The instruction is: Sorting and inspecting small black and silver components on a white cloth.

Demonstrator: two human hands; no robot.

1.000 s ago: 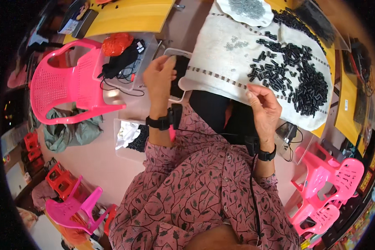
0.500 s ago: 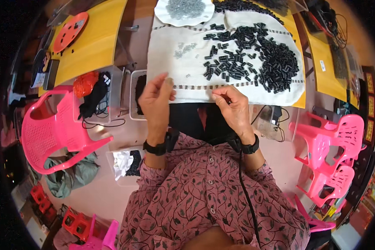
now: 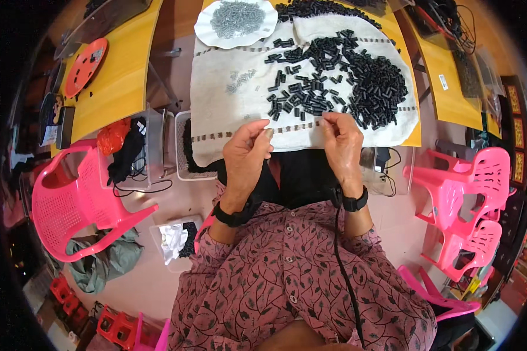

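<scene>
A yellow table point(image 3: 417, 131) is largely covered by a white cloth point(image 3: 214, 111), which is crossed by rows of dark dashes and whose near edge is draped over the person's lap. To the left, a pink plastic armchair point(image 3: 67, 199) is set on the floor. Across the right half of the cloth, a heap of short black cylindrical pieces point(image 3: 380, 88) is spread, packed densely at the right and scattered more loosely toward the middle. At the cloth's far left, a white wavy-rimmed plate point(image 3: 204, 35) is filled with small clear pieces point(image 3: 237, 19). Over the near edge of the cloth, both hands are held apart from each other. On the left hand point(image 3: 246, 158), thumb and forefinger are brought close together; whether anything is gripped cannot be told. On the right hand point(image 3: 344, 149), thumb and forefinger are likewise drawn close, just beside the nearest black pieces, and its grip cannot be made out either. Between plate and left hand, a few loose clear bits point(image 3: 240, 81) are scattered on the cloth
</scene>
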